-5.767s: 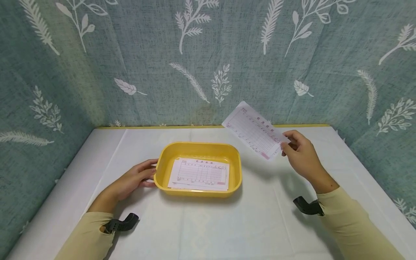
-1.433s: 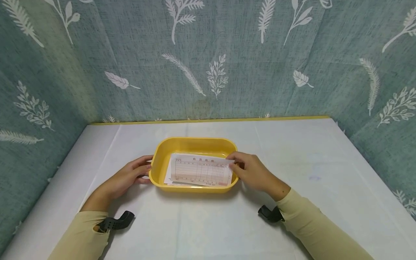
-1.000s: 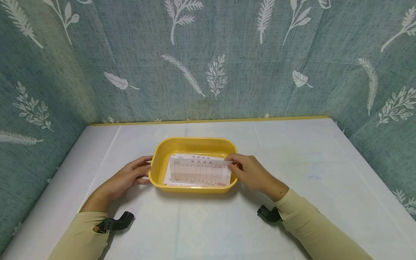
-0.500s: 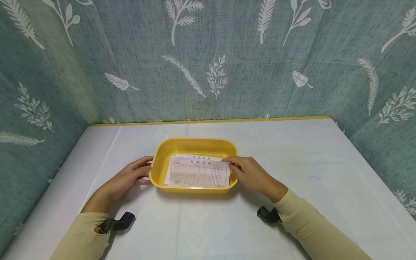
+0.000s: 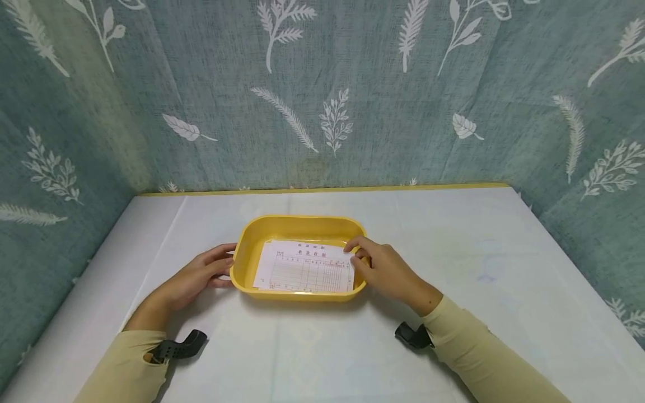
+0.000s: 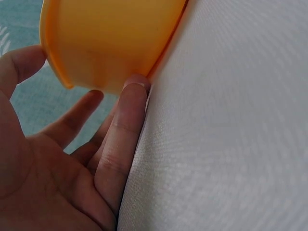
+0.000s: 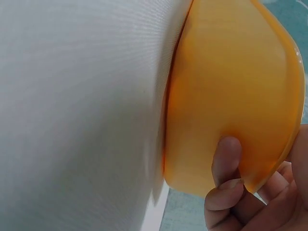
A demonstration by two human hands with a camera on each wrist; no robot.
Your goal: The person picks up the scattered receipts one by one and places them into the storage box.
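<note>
A yellow plastic tray [image 5: 302, 225] stands on the white-covered table in the head view. Inside it lie several printed receipt slips [image 5: 302, 274], the top ones slightly offset from each other. My left hand [image 5: 199, 274] rests at the tray's left end; the left wrist view has its thumb at the rim and its fairly straight fingers against the outer wall. At the right end, my right hand [image 5: 388, 274] has index finger and thumb apart over the slips' right edge. Its other fingers are bent along the tray's outer wall in the right wrist view, gripping nothing visible.
White cloth [image 5: 478, 336] covers the table around the tray. Behind it rises a blue-green curtain [image 5: 312, 101] with white leaf prints, also enclosing both sides. A black device [image 5: 181, 344] sits at my left wrist and another black device [image 5: 413, 336] at my right.
My right hand brought a receipt slip from the right into the tray, held it slightly raised there, then let it go flat on the others. My left hand stayed at the tray.
</note>
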